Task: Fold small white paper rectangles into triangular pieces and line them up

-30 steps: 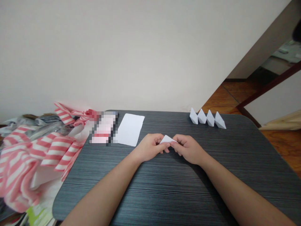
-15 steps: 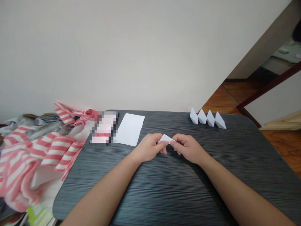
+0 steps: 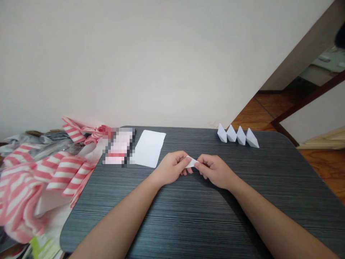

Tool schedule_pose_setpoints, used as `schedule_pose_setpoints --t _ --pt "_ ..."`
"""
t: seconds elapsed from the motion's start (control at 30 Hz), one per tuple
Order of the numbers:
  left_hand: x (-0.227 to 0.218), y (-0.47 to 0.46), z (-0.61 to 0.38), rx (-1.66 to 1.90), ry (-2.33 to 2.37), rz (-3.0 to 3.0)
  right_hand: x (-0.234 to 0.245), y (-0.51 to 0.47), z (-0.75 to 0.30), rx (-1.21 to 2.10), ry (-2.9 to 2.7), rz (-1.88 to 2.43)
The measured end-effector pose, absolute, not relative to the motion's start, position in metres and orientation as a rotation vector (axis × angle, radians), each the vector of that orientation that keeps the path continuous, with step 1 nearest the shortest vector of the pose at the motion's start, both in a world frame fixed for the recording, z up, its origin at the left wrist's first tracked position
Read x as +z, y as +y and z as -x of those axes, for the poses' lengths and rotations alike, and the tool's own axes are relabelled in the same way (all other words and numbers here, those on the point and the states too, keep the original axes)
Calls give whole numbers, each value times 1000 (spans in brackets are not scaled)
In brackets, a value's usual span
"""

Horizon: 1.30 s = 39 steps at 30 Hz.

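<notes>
Both hands meet at the middle of the dark striped table (image 3: 188, 216). My left hand (image 3: 172, 167) and my right hand (image 3: 214, 169) pinch a small folded white paper piece (image 3: 192, 162) between their fingertips, just above the tabletop. Only a narrow sliver of the paper shows between the fingers. A flat white sheet of paper (image 3: 149, 148) lies to the left of my left hand. Several folded white paper triangles (image 3: 238, 136) stand in a row at the table's far right.
A pile of pink-and-white striped cloth (image 3: 40, 172) spills over the table's left edge. A blurred-out flat item (image 3: 118, 147) lies beside the white sheet. A pale wall stands behind the table; wooden floor (image 3: 326, 165) shows at right.
The folded paper has been pressed flatter between my fingers and shows less than before. Both hands stay in nearly the same spot.
</notes>
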<state>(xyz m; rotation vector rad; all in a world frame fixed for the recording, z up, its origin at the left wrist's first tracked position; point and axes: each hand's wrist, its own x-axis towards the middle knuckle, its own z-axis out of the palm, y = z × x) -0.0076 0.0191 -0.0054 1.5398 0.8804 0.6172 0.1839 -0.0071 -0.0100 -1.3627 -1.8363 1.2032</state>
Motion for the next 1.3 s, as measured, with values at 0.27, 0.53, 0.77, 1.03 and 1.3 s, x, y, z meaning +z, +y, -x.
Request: schedule_pose_setpoints --t 0.27,0.53,0.77,1.03,1.3 --pt "-10 19 8 645 891 -1438 -9 -7 -184 1238 -1723 1337" --pt "-4 19 10 602 944 -1465 -11 -8 -184 1262 -1714 1332" --pt "-5 19 9 643 962 -1567 -15 -6 -185 1186 -1659 1331" --pt "-7 19 7 661 942 -1554 -20 -7 -185 1356 -1561 1185" --pt "-4 18 7 635 943 -1624 -19 -7 -183 1419 -1555 1076"
